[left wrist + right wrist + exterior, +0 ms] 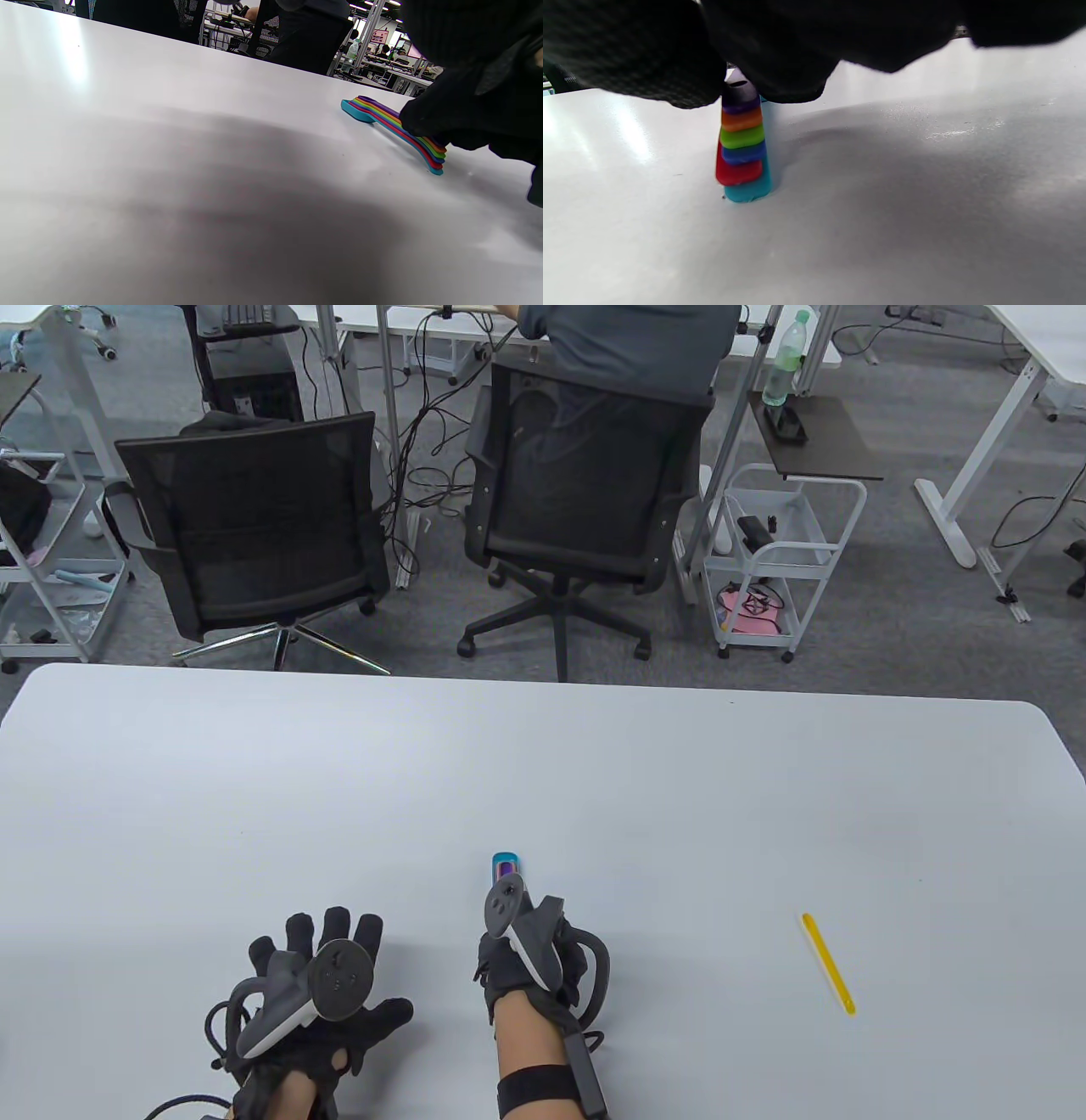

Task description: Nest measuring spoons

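Right hand (pixel 530 959) pinches the smooth plastic nested spoons (pixel 394 127); left hand (pixel 318 984) rests flat, fingers spread.

Open-plan office or lab: mesh swivel chairs (pixel 254 521), white desks (pixel 1010 407), trailing cables (pixel 428 432), wheeled carts (pixel 776 560).

On my white counter (pixel 543 780) a thin yellow stick (pixel 828 963) lies off to my right, slanted. Beyond the far edge stand two black mesh office chairs (pixel 254 517), the right-hand chair (pixel 585 492) with someone in a grey shirt (pixel 628 339) seated. A white wire trolley (pixel 776 560) stands further right, a green-capped bottle (pixel 785 360) above it.
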`<move>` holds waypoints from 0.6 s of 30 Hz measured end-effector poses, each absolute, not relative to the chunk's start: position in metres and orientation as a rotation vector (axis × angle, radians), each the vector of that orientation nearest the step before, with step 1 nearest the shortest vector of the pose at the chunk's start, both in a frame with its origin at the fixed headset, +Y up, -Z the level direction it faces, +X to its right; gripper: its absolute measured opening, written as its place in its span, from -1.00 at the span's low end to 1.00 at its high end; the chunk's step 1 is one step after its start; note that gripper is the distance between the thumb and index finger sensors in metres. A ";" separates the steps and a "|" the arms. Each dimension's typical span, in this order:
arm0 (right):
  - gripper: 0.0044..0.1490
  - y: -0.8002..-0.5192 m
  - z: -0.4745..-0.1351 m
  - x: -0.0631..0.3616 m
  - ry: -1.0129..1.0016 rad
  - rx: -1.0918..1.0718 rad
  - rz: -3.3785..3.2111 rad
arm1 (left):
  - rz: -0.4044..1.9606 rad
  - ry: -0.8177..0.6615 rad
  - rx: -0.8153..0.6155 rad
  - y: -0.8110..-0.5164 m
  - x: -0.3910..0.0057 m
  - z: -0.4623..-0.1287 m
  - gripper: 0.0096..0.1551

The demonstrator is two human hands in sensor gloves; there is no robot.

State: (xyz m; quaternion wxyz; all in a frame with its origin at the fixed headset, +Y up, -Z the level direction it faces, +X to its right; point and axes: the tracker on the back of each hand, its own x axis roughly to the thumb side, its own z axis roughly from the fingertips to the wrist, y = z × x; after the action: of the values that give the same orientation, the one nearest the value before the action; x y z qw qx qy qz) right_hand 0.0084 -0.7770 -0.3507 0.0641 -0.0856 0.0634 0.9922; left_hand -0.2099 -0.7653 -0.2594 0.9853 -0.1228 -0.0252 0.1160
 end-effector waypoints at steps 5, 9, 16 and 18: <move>-0.17 -0.773 -0.349 0.016 0.203 -0.262 2.967 | 0.233 -0.050 -0.249 -0.765 -0.210 -0.259 0.33; -0.08 -0.765 -0.348 0.033 0.171 -0.261 2.945 | 0.234 -0.053 -0.251 -0.765 -0.210 -0.259 0.33; -0.03 -0.740 -0.349 0.102 0.062 -0.232 2.939 | 0.235 -0.049 -0.257 -0.766 -0.211 -0.258 0.34; -0.03 -0.733 -0.349 0.126 0.036 -0.208 2.940 | 0.231 -0.047 -0.259 -0.766 -0.211 -0.259 0.34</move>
State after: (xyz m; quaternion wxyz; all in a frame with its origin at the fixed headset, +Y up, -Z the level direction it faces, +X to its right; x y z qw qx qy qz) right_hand 0.1262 -0.7329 -0.3489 0.0970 -0.0701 0.0120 0.9927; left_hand -0.2108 -0.7661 -0.2586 0.9847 -0.1287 -0.0234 0.1148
